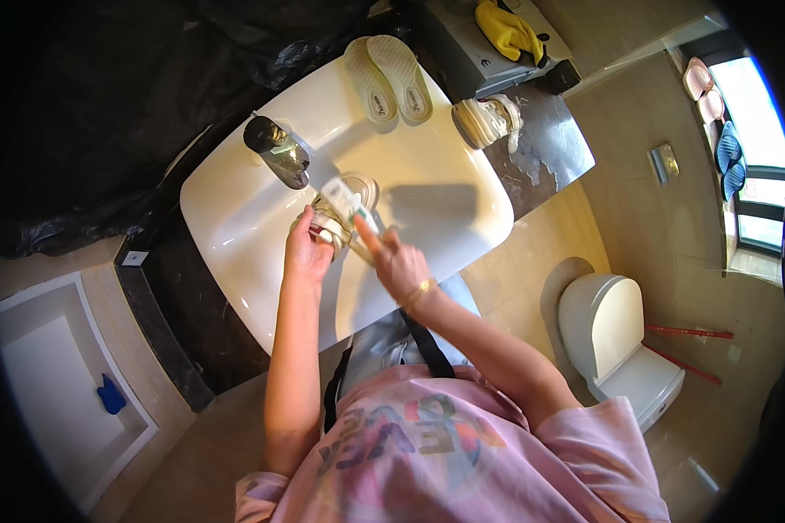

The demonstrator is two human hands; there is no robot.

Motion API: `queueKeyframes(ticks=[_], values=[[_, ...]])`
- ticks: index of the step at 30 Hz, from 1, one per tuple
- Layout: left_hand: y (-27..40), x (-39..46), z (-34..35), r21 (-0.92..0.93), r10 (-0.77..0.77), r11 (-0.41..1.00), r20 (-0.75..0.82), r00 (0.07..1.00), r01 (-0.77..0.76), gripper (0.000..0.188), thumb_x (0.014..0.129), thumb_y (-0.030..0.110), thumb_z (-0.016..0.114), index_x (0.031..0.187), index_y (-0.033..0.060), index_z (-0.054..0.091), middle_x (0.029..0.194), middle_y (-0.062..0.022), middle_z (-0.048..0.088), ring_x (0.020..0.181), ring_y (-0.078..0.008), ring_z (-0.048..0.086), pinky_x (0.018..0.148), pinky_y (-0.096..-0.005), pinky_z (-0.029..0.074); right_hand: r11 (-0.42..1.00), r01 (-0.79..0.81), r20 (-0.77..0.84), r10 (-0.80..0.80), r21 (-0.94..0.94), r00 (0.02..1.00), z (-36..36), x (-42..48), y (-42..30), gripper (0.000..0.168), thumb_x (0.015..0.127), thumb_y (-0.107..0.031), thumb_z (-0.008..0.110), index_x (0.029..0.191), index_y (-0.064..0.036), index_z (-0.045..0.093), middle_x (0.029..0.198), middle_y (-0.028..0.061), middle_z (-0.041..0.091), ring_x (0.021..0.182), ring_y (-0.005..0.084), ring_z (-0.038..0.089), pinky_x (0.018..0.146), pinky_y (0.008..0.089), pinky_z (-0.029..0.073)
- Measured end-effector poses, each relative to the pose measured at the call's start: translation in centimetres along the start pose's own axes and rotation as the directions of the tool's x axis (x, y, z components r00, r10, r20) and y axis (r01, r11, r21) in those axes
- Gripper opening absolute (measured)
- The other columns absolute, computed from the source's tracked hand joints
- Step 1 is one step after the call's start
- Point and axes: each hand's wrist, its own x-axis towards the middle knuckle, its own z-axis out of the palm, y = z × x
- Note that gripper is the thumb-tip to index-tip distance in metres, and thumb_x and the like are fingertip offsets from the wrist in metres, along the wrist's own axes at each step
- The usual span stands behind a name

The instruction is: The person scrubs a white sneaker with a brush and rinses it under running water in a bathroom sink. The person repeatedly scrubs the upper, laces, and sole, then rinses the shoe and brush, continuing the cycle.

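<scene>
My left hand [308, 247] grips a pale sneaker [330, 227] with a dark red patch, holding it over the white washbasin [242, 235]. In my right hand [400, 265] is a white scrub brush [341, 197], slightly blurred, its head over the shoe and my index finger stretched along it. The brush and my fingers hide part of the sneaker. Just beyond the shoe stands a dark, shiny faucet [278, 151]. Two pale insoles [398, 77] lie side by side on the basin's far rim. A second pale sneaker [487, 122] rests at the basin's right corner.
A dark stone counter [541, 140], wet in places, runs right of the basin. Behind it, a yellow cloth [510, 31] lies on a grey box [481, 49]. A toilet [602, 320] stands at right. Slippers [728, 149] line the windowsill. A blue object [110, 395] sits in a left niche.
</scene>
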Motion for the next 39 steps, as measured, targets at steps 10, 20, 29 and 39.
queueKeyframes(ticks=[10,20,29,39], values=[[0.4,-0.2,0.7,-0.027,-0.007,1.0,-0.057,0.998,0.005,0.033,0.087,0.023,0.039,0.109,-0.0023,0.042,0.109,-0.0134,0.049,0.103,-0.0239,0.047,0.089,-0.0388,0.036,0.991,-0.066,-0.03,0.07,0.113,0.997,-0.3,2.3,0.1,0.058,0.075,-0.003,0.044,0.127,-0.021,0.027,0.072,0.0139,0.051,0.052,0.0302,0.055,0.045,0.0374,0.047],[0.3,0.7,-0.3,0.033,-0.022,0.999,0.025,0.999,0.021,0.036,0.087,0.025,0.039,0.11,-0.0018,0.042,0.11,-0.0137,0.048,0.102,-0.0243,0.048,0.087,-0.0379,0.038,0.931,-0.002,-0.062,0.027,0.366,0.998,0.5,-0.4,-0.4,0.051,0.076,-0.005,0.045,0.124,-0.02,0.034,0.066,0.0144,0.052,0.052,0.0303,0.055,0.046,0.0376,0.046],[-0.9,1.4,0.0,0.095,0.029,0.995,0.023,0.999,-0.031,0.04,0.088,0.028,0.036,0.115,-0.0006,0.039,0.115,-0.0131,0.046,0.107,-0.0249,0.044,0.092,-0.0397,0.034,0.944,-0.079,-0.004,0.085,0.321,0.996,0.3,0.3,-0.6,0.054,0.074,-0.001,0.041,0.124,-0.019,0.032,0.075,0.0185,0.052,0.057,0.0339,0.056,0.05,0.0407,0.046],[-1.2,1.8,-1.4,0.05,0.085,0.995,0.049,0.995,-0.088,0.035,0.088,0.023,0.037,0.111,-0.0027,0.041,0.109,-0.0126,0.049,0.099,-0.0232,0.049,0.085,-0.0359,0.04,0.961,-0.05,0.056,0.036,0.273,0.998,0.4,-1.7,-0.8,0.056,0.075,-0.003,0.04,0.128,-0.018,0.027,0.078,0.0197,0.053,0.056,0.0329,0.056,0.048,0.0401,0.047]])
